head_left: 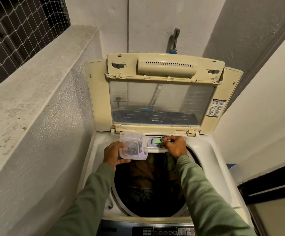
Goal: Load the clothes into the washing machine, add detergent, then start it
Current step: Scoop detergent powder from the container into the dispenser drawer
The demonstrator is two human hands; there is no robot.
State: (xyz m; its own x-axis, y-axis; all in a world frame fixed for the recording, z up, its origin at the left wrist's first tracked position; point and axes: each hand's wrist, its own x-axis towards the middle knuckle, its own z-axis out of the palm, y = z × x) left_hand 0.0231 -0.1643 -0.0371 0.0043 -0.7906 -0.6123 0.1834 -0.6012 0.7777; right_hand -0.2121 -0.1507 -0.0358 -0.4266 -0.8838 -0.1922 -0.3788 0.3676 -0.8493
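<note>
Clothes (148, 184) loaded in drum. Right hand (175, 147) pinches green scoop (156, 141) over dispenser at 12 o'clock; left hand (113, 153) grips detergent tub (133, 145). Start pending.

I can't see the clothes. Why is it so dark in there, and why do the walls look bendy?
Head view: the drum sits in shadow under dim yellowish light, so the clothes show only as dark shapes; the same view's wide-angle lens bows the wall and ledge.
</note>
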